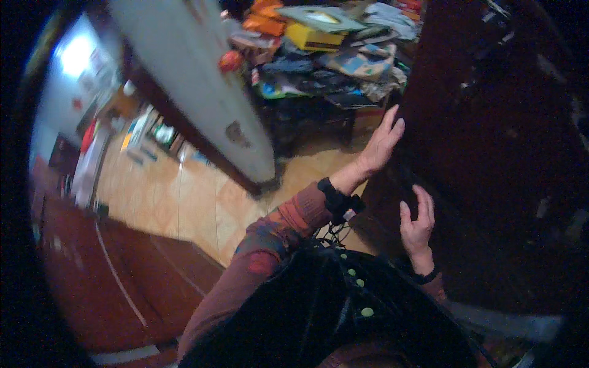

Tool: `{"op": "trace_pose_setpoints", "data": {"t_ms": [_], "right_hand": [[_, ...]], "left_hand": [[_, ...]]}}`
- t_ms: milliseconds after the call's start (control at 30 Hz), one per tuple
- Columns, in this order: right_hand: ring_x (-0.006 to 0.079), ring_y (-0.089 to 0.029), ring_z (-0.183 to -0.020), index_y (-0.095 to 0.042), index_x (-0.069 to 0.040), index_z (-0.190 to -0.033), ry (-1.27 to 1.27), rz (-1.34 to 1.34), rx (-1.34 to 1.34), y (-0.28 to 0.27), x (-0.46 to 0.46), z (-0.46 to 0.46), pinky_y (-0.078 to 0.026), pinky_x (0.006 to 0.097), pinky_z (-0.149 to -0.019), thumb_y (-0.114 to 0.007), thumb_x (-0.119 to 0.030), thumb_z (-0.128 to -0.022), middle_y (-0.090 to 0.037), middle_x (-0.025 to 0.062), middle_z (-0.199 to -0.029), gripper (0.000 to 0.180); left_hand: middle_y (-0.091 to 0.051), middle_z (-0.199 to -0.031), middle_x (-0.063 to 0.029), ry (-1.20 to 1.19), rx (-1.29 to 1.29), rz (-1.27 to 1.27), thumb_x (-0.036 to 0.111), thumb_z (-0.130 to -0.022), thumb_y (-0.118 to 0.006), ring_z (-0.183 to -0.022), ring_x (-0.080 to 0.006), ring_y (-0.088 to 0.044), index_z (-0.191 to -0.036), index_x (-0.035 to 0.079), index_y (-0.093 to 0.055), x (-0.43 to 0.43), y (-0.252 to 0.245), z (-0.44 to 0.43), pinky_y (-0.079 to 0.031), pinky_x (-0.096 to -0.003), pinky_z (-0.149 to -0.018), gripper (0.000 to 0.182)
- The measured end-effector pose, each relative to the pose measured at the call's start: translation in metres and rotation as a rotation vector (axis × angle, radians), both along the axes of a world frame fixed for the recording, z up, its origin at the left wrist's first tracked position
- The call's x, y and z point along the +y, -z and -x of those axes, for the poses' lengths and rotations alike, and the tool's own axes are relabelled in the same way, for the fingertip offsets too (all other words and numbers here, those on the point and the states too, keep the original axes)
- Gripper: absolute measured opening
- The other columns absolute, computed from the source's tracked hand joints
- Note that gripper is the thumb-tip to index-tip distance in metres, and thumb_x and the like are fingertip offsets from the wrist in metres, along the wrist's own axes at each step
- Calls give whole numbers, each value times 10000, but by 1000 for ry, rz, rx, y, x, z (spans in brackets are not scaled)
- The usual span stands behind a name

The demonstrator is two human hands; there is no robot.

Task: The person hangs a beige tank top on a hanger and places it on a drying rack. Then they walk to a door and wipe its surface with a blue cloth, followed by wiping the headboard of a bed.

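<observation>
My left hand [383, 142] is stretched out, its fingertips by the near edge of a large dark brown panel [483, 161], perhaps a door leaf. Whether they touch the panel I cannot tell. Nothing is held in this hand. Lower and nearer my body, my right hand [418, 227] is raised before the same panel with its fingers spread and nothing in them. A black band with a small device [340, 202] is strapped around my left wrist, with thin cables [332, 234] below it. Another black band [425, 275] circles my right wrist.
A cluttered heap with a yellow box [315, 37] and folded cloths rests on a dark table [313, 122]. A pale wall end [207, 92] divides the space. Tan tiles [202, 202] cover the floor. A reddish-brown panel [138, 285] is at the lower left.
</observation>
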State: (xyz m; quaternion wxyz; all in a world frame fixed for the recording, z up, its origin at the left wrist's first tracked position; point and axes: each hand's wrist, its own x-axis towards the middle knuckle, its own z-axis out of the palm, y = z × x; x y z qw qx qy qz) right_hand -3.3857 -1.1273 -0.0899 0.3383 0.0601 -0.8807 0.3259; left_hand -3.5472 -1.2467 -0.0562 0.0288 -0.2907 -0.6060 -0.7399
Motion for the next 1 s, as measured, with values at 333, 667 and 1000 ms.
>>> {"op": "trace_pose_setpoints", "data": {"t_ms": [333, 667, 1000], "right_hand": [[322, -533, -983, -521, 19, -1072, 644, 112, -149, 9, -51, 29, -408, 372, -865, -646, -134, -794, -559, 177, -1045, 341], [263, -508, -1058, -482, 22, -1195, 1008, 389, -18, 19, -136, -93, -377, 360, -937, -522, -146, -861, -545, 163, -1142, 375], [324, -353, -1241, -212, 96, -1349, 1360, 554, 314, 27, -263, -169, -266, 387, -1033, -504, -253, -905, -328, 248, -1365, 635]], "left_hand": [[-543, -1080, -124, 558, -112, 49, 327, -852, -548, -1020, -214, -503, -1172, 0, -486, -30, -8, 36, -385, -320, -887, 462], [-565, -927, -120, 912, 270, 80, 238, -732, -702, -849, -237, -571, -1031, 5, -583, -82, -11, -51, -478, -321, -714, 397], [-544, -846, -36, 1503, 258, 107, 151, -716, -730, -766, -119, -543, -1041, 39, -564, -66, -11, -191, -473, -263, -686, 381]]}}
